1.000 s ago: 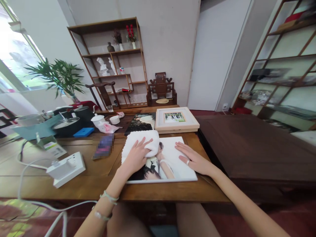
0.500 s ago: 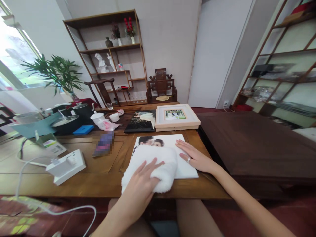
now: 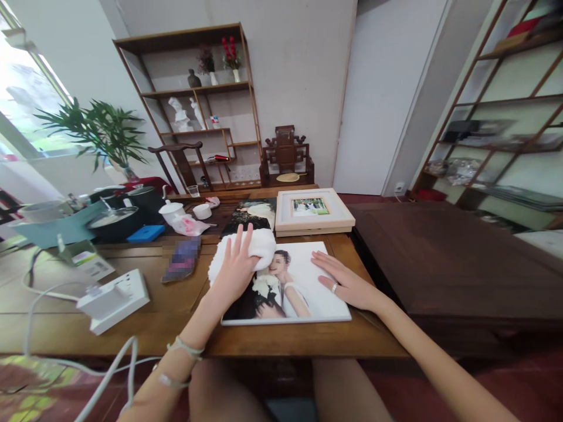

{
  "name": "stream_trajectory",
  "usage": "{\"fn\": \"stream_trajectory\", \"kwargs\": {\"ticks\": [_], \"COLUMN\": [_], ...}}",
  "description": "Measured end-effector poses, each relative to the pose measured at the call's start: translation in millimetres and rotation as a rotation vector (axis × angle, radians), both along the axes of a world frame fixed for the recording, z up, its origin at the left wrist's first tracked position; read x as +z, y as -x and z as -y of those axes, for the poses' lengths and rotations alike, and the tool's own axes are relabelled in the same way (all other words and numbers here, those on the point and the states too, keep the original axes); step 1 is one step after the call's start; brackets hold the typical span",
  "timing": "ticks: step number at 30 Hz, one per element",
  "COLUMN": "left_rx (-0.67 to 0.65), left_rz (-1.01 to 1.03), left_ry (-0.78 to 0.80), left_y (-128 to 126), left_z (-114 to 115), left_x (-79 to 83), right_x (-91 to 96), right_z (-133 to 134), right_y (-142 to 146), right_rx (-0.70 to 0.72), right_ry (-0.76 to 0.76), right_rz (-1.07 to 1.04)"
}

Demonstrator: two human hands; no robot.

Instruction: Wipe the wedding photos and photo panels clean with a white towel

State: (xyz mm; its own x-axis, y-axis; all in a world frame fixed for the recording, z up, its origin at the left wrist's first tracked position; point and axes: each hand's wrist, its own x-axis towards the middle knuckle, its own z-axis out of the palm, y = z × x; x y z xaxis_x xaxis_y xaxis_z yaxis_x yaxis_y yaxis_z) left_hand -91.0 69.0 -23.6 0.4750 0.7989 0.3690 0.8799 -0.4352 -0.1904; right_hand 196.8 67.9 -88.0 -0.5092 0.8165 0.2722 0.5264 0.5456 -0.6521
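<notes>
Clearly, both hands are at work on the photo panel [image 3: 323, 306], which lies flat on the wooden table [image 3: 285, 347] near its front edge. The left hand [image 3: 235, 266] rests palm down on a white cloth [image 3: 264, 249], its fingers stretched and spread over the fluffy fabric rather than clenched round it. Hand and cloth together cover the panel's far left part, and the cloth overhangs that side. The right hand [image 3: 345, 284] lies flat and unclenched on the panel's pale right side, grasping nothing (a ring [image 3: 334, 288] shows on one of its fingers). Between the hands, the printed picture shows a figure in a white dress and some white flowers.

Just beyond the panel lie a dark print [image 3: 255, 212] and, beside it on the right, a framed photograph [image 3: 310, 206] in pale wood. The cloth overlaps the dark print in this view; whether they touch, I cannot tell. Farther left on the table are a pixelated purple item [image 3: 181, 258], a white power strip [image 3: 129, 299], a blue box [image 3: 146, 233], a white teapot [image 3: 171, 211] and a small white cup [image 3: 202, 211].
</notes>
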Motion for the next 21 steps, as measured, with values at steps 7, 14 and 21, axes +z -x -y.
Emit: {"fn": "stream_trajectory", "kwargs": {"ticks": [7, 14, 21], "left_rx": [-0.221, -0.322, -0.427], "left_rz": [-0.066, 0.014, 0.053], "left_ry": [0.036, -0.155, -0.247], "left_y": [-1, 5, -9], "left_z": [7, 45, 79], "left_x": [-1.9, -1.4, -13.3], "right_x": [0.7, 2.1, 4.3], "right_z": [0, 0, 1], "right_y": [0, 0, 1], "right_rx": [-0.007, -0.002, -0.013], "right_ry": [0.005, 0.012, 0.028], "right_rz": [0.023, 0.050, 0.045]}}
